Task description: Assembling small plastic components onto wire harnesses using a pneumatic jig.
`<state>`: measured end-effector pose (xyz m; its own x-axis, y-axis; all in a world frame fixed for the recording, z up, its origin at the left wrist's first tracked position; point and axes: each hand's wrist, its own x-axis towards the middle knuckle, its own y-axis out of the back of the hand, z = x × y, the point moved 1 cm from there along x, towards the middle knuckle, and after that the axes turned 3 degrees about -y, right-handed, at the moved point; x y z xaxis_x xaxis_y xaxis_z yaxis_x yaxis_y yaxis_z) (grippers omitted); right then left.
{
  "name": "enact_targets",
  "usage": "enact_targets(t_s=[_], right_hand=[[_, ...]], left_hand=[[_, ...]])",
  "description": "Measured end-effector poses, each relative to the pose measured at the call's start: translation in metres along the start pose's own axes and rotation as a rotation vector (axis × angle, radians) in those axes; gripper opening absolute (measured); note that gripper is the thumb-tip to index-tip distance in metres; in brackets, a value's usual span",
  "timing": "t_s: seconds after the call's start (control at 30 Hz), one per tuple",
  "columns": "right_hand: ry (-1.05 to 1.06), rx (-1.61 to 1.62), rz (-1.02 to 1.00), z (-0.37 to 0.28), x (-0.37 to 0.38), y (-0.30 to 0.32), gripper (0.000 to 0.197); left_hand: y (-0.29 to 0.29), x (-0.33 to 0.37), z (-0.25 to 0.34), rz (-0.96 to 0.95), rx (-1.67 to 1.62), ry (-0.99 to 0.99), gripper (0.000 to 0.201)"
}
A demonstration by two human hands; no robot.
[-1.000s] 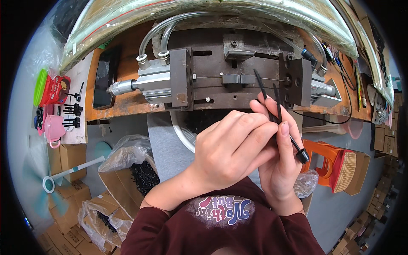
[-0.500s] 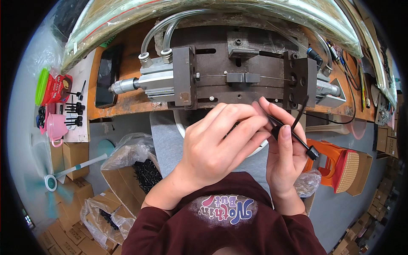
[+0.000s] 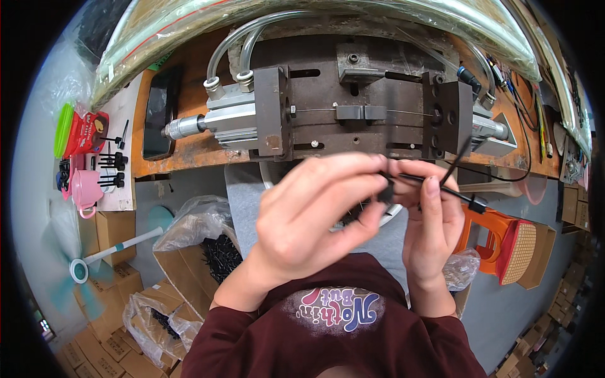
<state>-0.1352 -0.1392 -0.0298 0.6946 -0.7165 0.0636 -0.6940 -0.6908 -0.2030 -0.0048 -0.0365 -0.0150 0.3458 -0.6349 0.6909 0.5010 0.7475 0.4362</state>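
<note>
Both my hands are raised in front of the bench's near edge. My right hand (image 3: 433, 230) pinches a thin black plastic rod with a block-shaped head (image 3: 477, 205) between thumb and fingers; a second black rod (image 3: 459, 160) slants up from the same grip. Close beside it, my left hand (image 3: 309, 217) is closed, with a small dark plastic piece (image 3: 386, 189) at its fingertips, smeared by motion. Beyond the hands stands a metal fixture (image 3: 353, 135), where a thin wire runs through two small grey blocks (image 3: 360, 113).
Clear hoses (image 3: 268, 25) feed a cylinder (image 3: 232, 116) on the fixture's left. A phone (image 3: 161, 113), a pink cup (image 3: 87, 189) and several black parts (image 3: 113, 170) lie left. Below are a box of black pieces (image 3: 220, 258), a fan (image 3: 79, 271) and an orange stool (image 3: 485, 236).
My left hand has drawn slightly left, and a dark piece now shows at its fingertips. My right hand has shifted a little right, its rod now lying flatter.
</note>
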Motion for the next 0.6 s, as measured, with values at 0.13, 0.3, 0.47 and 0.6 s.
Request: enact_targets(t_s=[0.13, 0.3, 0.47, 0.6], right_hand=[[0.041, -0.034, 0.025, 0.0, 0.0, 0.01, 0.027], [0.029, -0.027, -0.064, -0.01, -0.002, 0.012, 0.031], [0.056, -0.088, -0.062, -0.014, -0.005, 0.017, 0.039], [0.058, -0.106, -0.06, -0.015, -0.008, 0.019, 0.044]], left_hand=[[0.002, 0.003, -0.007, -0.204, 0.222, 0.025, 0.024], [-0.003, 0.014, -0.002, -0.336, 0.415, -0.02, 0.018], [-0.007, 0.02, 0.009, -0.39, 0.581, -0.036, 0.02], [-0.01, 0.021, 0.012, -0.41, 0.622, -0.014, 0.02]])
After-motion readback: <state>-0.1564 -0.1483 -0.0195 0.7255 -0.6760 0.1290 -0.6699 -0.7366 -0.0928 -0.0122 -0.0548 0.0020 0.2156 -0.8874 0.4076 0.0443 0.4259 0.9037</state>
